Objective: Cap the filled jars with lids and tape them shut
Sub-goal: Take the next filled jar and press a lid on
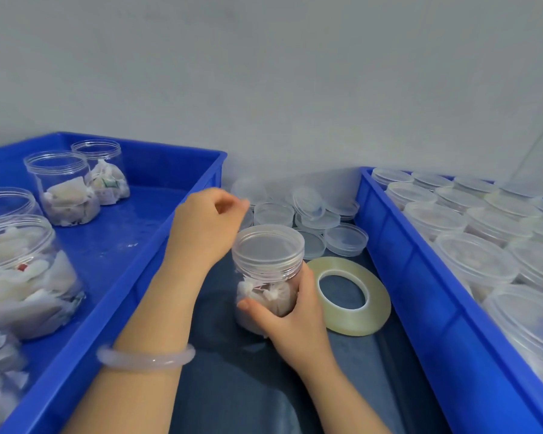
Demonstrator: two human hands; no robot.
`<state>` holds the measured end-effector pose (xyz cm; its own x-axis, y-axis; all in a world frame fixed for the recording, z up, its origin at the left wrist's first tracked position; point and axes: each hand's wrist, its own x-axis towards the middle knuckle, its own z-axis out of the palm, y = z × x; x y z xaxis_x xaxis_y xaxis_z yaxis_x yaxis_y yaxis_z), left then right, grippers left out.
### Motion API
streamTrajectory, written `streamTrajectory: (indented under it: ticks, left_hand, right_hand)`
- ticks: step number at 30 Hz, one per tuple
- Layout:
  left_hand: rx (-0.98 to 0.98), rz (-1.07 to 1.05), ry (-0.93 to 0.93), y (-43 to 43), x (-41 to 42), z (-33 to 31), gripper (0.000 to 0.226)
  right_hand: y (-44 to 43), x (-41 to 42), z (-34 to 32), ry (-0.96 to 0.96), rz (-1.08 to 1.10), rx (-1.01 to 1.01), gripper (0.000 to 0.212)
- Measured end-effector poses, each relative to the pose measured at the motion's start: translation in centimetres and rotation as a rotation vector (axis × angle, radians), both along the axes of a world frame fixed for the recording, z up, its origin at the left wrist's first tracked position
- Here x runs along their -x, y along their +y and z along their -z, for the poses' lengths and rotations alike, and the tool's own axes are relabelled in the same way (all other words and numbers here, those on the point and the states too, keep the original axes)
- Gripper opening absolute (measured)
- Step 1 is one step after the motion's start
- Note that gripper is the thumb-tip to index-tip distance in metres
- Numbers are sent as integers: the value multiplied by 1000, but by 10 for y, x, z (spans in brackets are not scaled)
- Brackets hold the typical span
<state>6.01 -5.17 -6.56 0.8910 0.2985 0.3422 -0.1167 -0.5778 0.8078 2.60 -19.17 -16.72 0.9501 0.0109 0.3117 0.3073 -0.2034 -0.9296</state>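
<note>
Capped jar (265, 296) upright on tabletop (232, 396), right hand (292, 324) fingers wrapped round its lower body; left hand (206, 228) just up-left of lid (267, 245), fingers curled, any pinch unclear; tape roll (355, 321) flat just right of jar, nearer right hand.

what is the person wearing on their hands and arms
No gloves, and no sleeves in view: both forearms are bare. The left hand has a smooth, round bangle on its wrist, pale and translucent with a faint pinkish tint. The right hand shows no ring, watch or band on the parts that can be seen.
</note>
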Motion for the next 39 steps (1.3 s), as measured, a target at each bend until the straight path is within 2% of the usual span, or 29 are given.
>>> streamTrajectory:
  ticks: [1, 3, 5, 7, 10, 16, 19, 24, 29, 35, 37, 39]
  left_hand:
    - [25, 24, -77, 0, 2, -5, 21]
    - [-35, 228, -59, -9, 7, -10, 49]
    - [-358, 365, 152, -28, 13, -5, 79]
    - [-654, 331, 223, -40, 13, 5, 72]
    - [-679, 322, 169, -38, 12, 8, 57]
    - [-796, 318, 149, -44, 14, 12, 61]
    - [-772, 226, 160, -45, 12, 13, 59]
    - [-791, 88, 96, -55, 20, 23, 61]
    - [-734, 237, 110, -45, 10, 15, 58]
    - [-625, 430, 110, -32, 7, 15, 53]
    - [-470, 476, 12, -27, 9, 18, 53]
    - [-69, 519, -159, -24, 15, 30, 60]
  right_hand:
    - [0, 0, 0, 0, -1, 1, 84]
    - [0, -1, -1, -10, 5, -2, 84]
    - [1, -1, -2, -32, 12, 2, 78]
    - [2, -1, -3, -42, 14, 8, 70]
    - [3, 1, -2, -47, 15, 20, 67]
    - [4, -4, 1, -67, 14, -4, 61]
    - [7, -7, 3, -12, -26, -3, 82]
    - [7, -6, 0, -12, 7, 117, 65]
    - [8, -2, 3, 30, 69, 62, 73]
    - [8, -1, 3, 19, 99, 93, 80]
    - [7, -1, 3, 17, 93, 91, 78]
    - [7, -2, 4, 23, 116, 75, 81]
